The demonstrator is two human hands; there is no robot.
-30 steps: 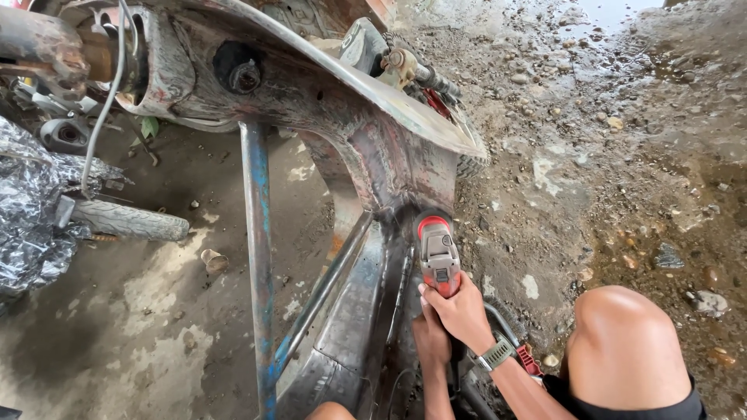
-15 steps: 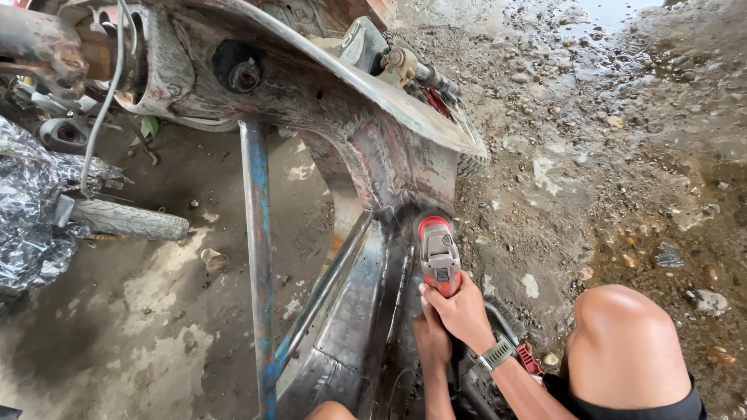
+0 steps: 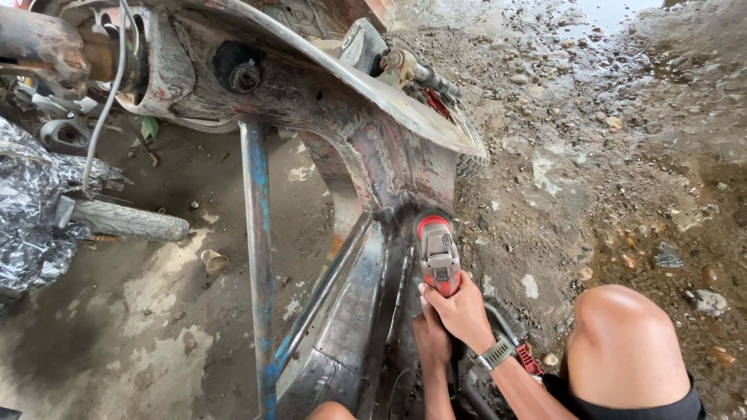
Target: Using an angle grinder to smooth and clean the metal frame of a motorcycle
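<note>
Both hands low, right hand (image 3: 464, 309) and left hand (image 3: 430, 336) fingers clamped on red grinder (image 3: 437, 253) against rusty frame (image 3: 366, 303).

To your left, a worn tyre (image 3: 128, 222) lies on the dirt floor beside crumpled black plastic sheeting (image 3: 31, 210). A blue-painted steel tube (image 3: 257, 233) stands upright. Wet gravel ground (image 3: 622, 140) lies to your right.
</note>
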